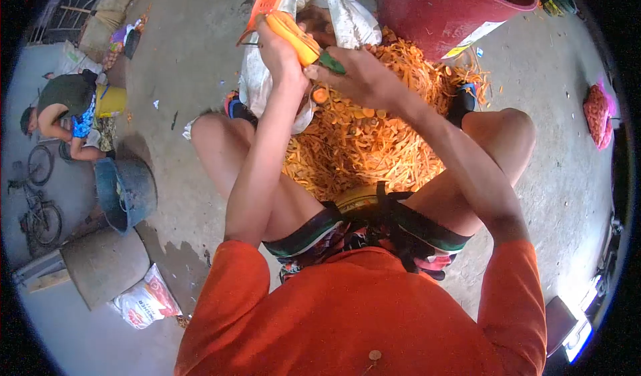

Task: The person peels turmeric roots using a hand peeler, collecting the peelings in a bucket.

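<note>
My left hand is wrapped around a peeled carrot, held up in front of the white sack. In my right hand is a green-handled tool, close to the carrot's lower end; its blade cannot be made out. Behind both hands, the white sack gapes with brownish-orange carrots inside. An orange plastic basket shows at the sack's left edge. Beneath my hands and between my legs spreads a heap of carrot peelings, with cut carrot ends among them.
A large red tub holding orange pieces stands ahead on the right. Off to the left are a blue tub, a printed sack and a bent-over person by a yellow bucket. A red mesh bag lies far right.
</note>
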### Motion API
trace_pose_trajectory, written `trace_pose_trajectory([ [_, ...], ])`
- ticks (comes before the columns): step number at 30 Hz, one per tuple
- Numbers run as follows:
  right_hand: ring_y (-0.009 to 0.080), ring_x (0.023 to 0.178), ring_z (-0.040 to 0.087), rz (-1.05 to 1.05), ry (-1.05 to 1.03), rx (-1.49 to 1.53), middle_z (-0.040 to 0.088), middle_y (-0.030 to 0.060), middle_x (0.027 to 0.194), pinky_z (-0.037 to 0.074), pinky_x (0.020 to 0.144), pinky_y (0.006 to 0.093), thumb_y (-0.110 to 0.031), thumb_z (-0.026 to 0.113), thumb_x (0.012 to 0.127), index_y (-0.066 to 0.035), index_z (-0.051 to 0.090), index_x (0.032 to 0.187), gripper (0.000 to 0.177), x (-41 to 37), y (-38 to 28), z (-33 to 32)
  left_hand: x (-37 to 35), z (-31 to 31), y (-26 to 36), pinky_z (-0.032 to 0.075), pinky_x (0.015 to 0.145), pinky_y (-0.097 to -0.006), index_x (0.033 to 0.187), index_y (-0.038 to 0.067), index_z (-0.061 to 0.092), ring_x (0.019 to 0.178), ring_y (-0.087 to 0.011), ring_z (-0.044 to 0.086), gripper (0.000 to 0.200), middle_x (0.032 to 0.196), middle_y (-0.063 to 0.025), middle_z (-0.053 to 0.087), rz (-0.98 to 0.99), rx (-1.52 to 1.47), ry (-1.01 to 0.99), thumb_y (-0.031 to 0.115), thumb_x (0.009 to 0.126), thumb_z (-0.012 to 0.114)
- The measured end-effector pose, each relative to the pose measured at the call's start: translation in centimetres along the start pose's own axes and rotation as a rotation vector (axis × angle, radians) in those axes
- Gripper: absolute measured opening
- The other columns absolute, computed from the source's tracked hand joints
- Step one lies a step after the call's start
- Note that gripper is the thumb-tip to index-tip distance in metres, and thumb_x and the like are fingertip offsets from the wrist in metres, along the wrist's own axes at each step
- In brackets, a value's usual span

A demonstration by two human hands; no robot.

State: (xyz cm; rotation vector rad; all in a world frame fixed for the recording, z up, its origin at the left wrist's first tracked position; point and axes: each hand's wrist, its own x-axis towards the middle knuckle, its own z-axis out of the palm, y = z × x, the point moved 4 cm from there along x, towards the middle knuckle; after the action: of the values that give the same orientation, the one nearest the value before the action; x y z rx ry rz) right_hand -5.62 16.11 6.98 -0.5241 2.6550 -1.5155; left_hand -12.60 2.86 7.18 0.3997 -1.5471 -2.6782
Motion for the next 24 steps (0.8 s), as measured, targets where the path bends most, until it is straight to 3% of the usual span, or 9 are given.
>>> trace_pose_trajectory([
  [2, 0.0425, 0.091, 0.068, 0.039, -0.026, -0.116, 0.069, 0.0250, 0.090, 0.052, 0.078, 0.0497, -0.057, 0.065, 0.092, -0.003, 0.064, 0.099, 0.055, 0.7, 0.8, -2.0, 0.7, -0.3, 0.3, 0.051, 0.065, -0.0352, 0.099, 0.010, 0.057, 0.079, -0.0169, 0.059, 0.042, 0.090, -0.0023, 0.059, 0.028, 0.114, 0.000, 0.046, 0.106, 0.037],
  [4, 0.0349, 0.075, 0.066, 0.091, 0.090, -0.384, 0.067, 0.0209, 0.085, 0.051, 0.070, 0.0455, -0.052, 0.068, 0.093, -0.001, 0.067, 0.108, 0.053, 0.6, 1.3, -5.5, 2.6, -1.4, 0.8, 0.050, 0.061, -0.0345, 0.100, 0.010, 0.057, 0.079, -0.0165, 0.060, 0.041, 0.091, -0.0015, 0.059, 0.308, 0.618, -0.132, 0.047, 0.106, 0.038],
  [6, 0.0361, 0.074, 0.068, 0.111, 0.188, -0.455, 0.068, 0.0202, 0.082, 0.052, 0.069, 0.0453, -0.054, 0.072, 0.089, -0.003, 0.068, 0.113, 0.057, 0.2, 1.2, -7.9, 2.6, -1.0, 1.6, 0.051, 0.065, -0.0347, 0.099, 0.011, 0.056, 0.078, -0.0159, 0.059, 0.041, 0.089, -0.0011, 0.058, 0.239, 0.501, -0.181, 0.047, 0.106, 0.039],
  [8, 0.0402, 0.074, 0.068, 0.115, 0.225, -0.476, 0.068, 0.0208, 0.077, 0.052, 0.068, 0.0461, -0.051, 0.074, 0.087, -0.002, 0.067, 0.111, 0.055, -0.2, 0.7, -8.2, 2.2, -0.6, 0.7, 0.051, 0.068, -0.0346, 0.097, 0.012, 0.056, 0.075, -0.0163, 0.058, 0.040, 0.086, -0.0004, 0.056, -0.079, -0.029, -0.209, 0.047, 0.106, 0.039],
  [9, 0.0419, 0.079, 0.068, 0.086, 0.216, -0.462, 0.068, 0.0222, 0.082, 0.053, 0.070, 0.0497, -0.058, 0.071, 0.086, -0.006, 0.066, 0.114, 0.058, -0.1, 0.3, -7.8, 2.2, -0.6, 0.2, 0.053, 0.063, -0.0333, 0.100, 0.010, 0.058, 0.071, -0.0151, 0.059, 0.039, 0.085, 0.0002, 0.059, -0.140, -0.188, -0.263, 0.047, 0.106, 0.043],
  [10, 0.0435, 0.084, 0.068, 0.055, 0.208, -0.450, 0.069, 0.0236, 0.086, 0.054, 0.071, 0.0532, -0.064, 0.068, 0.085, -0.010, 0.065, 0.117, 0.062, -0.1, -0.1, -7.3, 2.0, -0.7, -0.1, 0.053, 0.063, -0.0333, 0.100, 0.010, 0.058, 0.071, -0.0151, 0.059, 0.039, 0.085, 0.0002, 0.059, -0.143, -0.185, -0.264, 0.047, 0.106, 0.043],
  [11, 0.0446, 0.079, 0.067, -0.101, 0.273, -0.444, 0.069, 0.0210, 0.080, 0.053, 0.070, 0.0540, -0.068, 0.069, 0.082, -0.010, 0.061, 0.121, 0.070, -0.6, -2.1, -5.9, 1.8, -0.5, -0.4, 0.053, 0.063, -0.0335, 0.101, 0.011, 0.058, 0.073, -0.0151, 0.060, 0.040, 0.086, 0.0003, 0.060, -0.141, -0.166, -0.277, 0.048, 0.105, 0.044],
  [17, 0.0427, 0.074, 0.069, -0.123, 0.276, -0.521, 0.067, 0.0229, 0.071, 0.053, 0.065, 0.0533, -0.075, 0.067, 0.077, -0.005, 0.056, 0.106, 0.077, 0.5, -1.8, -3.8, -0.3, 0.7, -0.8, 0.056, 0.064, -0.0355, 0.101, 0.012, 0.060, 0.071, -0.0173, 0.064, 0.043, 0.081, -0.0013, 0.062, -0.219, -0.116, -0.219, 0.054, 0.102, 0.050],
  [24, 0.0446, 0.071, 0.068, -0.048, 0.219, -0.524, 0.066, 0.0231, 0.068, 0.053, 0.064, 0.0548, -0.076, 0.066, 0.077, -0.005, 0.057, 0.108, 0.078, 0.4, -1.9, -3.1, 0.4, 0.0, -0.5, 0.055, 0.065, -0.0337, 0.098, 0.012, 0.060, 0.073, -0.0161, 0.063, 0.042, 0.083, -0.0007, 0.062, -0.134, -0.037, -0.233, 0.052, 0.102, 0.050],
])
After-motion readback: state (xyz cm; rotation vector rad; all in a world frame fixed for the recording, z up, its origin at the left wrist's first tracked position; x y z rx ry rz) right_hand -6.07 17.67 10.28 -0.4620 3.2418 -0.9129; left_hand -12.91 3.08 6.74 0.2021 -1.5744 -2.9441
